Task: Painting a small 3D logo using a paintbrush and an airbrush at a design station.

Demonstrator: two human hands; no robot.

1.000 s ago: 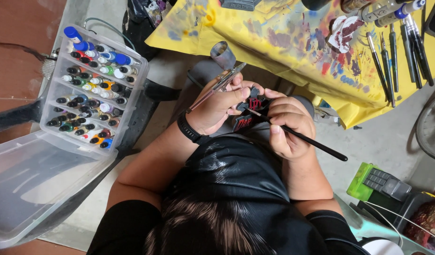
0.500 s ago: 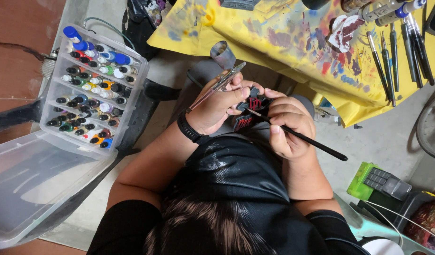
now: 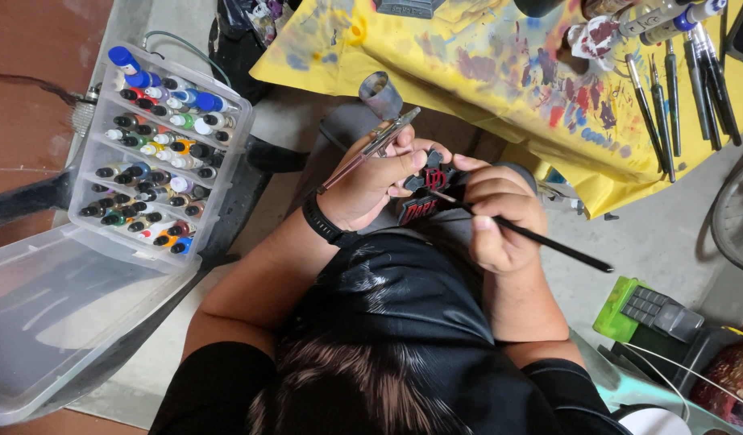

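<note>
Pinching a thin black paintbrush between thumb and fingers, the right hand is closed firmly on the handle, with the brush tip laid against a small black and red figure piece. The brush handle runs out to the right and slightly downward, past the knuckles. The left hand is wrapped around the other side of that same piece, fingers curled shut on it, so the piece sits between the two hands, just above the person's lap. Also caught in the left hand is a slim metal airbrush, lying across the fingers and angling up to the right, its small cup standing above the thumb. A black wristband circles the left wrist.

To the left, well apart from the hands, a clear plastic case lies open; its upper half holds rows of small paint bottles with caps of many colours, and its lid spreads out toward the lower left. Beyond the hands, a yellow cloth smeared with paint covers a surface, and several dark brushes lie side by side on its right part. At the lower right sits a green and grey device.
</note>
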